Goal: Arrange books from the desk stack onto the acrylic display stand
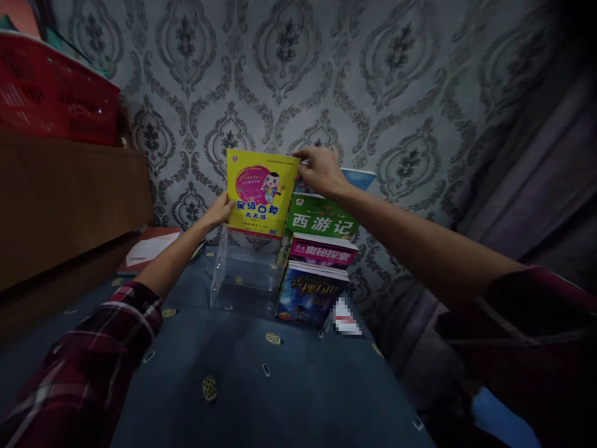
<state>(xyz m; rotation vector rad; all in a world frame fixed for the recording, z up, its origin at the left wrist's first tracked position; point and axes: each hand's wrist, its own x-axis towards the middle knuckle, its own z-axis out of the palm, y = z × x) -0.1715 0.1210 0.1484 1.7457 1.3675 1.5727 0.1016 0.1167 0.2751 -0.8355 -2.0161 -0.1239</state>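
Note:
A yellow workbook [254, 214] with a cartoon child and a pink circle on its cover stands upright at the back of a clear plastic tiered rack [242, 274]. My left hand [220, 210] grips its left edge. At its top right corner my right hand [321, 169] pinches the book, fingers closed. Whether the workbook rests on the rack's top tier, I cannot tell. On the rack's right side stand a green book [321, 218], pink-covered books [321, 252] and dark blue books [308, 298], in stepped rows. Part of a light blue book [359, 178] shows behind my right wrist.
A red plastic basket [60, 93] sits on a brown wooden cabinet [69, 199] at the left. Books or papers [152, 249] lie behind my left forearm. A blurred white item [346, 317] is beside the rack. Patterned wallpaper rises behind; a curtain [527, 205] hangs at right.

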